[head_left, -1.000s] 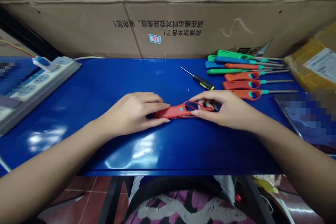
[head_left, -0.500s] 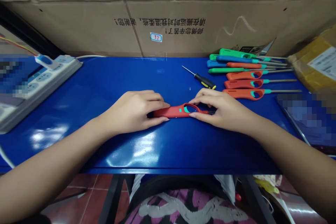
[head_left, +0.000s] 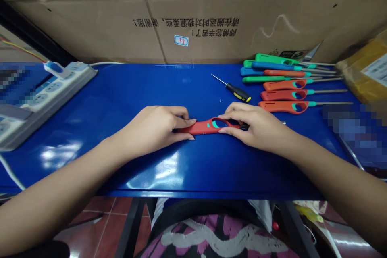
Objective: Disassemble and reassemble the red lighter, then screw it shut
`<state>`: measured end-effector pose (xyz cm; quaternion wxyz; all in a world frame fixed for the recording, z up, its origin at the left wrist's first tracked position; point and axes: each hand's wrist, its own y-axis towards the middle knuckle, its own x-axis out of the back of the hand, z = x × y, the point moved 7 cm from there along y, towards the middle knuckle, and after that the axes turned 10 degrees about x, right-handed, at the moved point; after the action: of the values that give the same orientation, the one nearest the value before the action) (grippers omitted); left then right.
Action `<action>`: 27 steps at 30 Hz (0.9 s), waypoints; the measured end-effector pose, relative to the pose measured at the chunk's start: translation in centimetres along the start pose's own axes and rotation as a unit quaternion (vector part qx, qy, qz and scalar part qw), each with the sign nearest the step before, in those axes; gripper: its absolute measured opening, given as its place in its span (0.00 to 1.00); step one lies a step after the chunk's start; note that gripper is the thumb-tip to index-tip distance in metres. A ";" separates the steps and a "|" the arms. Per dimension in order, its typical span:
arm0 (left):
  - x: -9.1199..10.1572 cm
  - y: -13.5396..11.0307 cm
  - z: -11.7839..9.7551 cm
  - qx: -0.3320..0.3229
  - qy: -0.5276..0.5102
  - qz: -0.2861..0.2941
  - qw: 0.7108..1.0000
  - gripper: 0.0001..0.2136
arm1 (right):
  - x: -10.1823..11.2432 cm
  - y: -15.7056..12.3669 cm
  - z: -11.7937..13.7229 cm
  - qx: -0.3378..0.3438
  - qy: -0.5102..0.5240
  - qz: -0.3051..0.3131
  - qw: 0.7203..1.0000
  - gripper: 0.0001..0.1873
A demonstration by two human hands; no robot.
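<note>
A red long-nosed gas lighter point(head_left: 201, 127) with a teal trigger lies flat on the blue table, its nozzle end to the right. My left hand point(head_left: 160, 127) pinches its handle end between thumb and fingers. At the other end, my right hand point(head_left: 252, 125) grips the trigger-loop end; most of the nozzle is hidden under that palm. Beyond my right hand rests a screwdriver point(head_left: 237, 92) with a black and yellow handle. A tiny pale piece point(head_left: 220, 100), too small to name, lies between the screwdriver and the lighter.
Several green, blue and orange-red lighters point(head_left: 284, 107) lie stacked at the back right, nozzles to the right. A white power strip point(head_left: 45, 96) stands at the left. A large cardboard box point(head_left: 105, 32) backs the table point(head_left: 196, 177); a taped parcel point(head_left: 363, 68) sits at the right.
The whole view has shifted slightly. Both hands keep their hold on the red lighter, which stays almost in place; the left fingers have bent a little more at the handle end.
</note>
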<state>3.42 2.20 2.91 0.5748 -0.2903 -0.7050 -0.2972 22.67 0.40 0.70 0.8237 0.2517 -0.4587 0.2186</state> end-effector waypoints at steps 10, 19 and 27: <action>-0.5 -0.5 -2.2 -0.064 0.154 -0.075 0.983 0.13 | 0.2 -0.2 1.8 0.085 -0.187 0.018 0.978 0.19; -0.1 -0.1 -1.3 -0.070 0.078 -0.093 0.990 0.13 | 0.5 -0.1 2.1 0.122 -0.167 0.005 0.978 0.15; 0.2 -0.3 -1.7 -0.074 0.061 -0.088 0.991 0.13 | 0.6 -0.2 2.4 0.122 -0.151 0.017 0.981 0.14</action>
<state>4.24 0.78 3.33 0.5650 -0.2506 -0.6675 -0.4152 21.53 -1.11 2.28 0.7043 0.3722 -0.5520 0.2466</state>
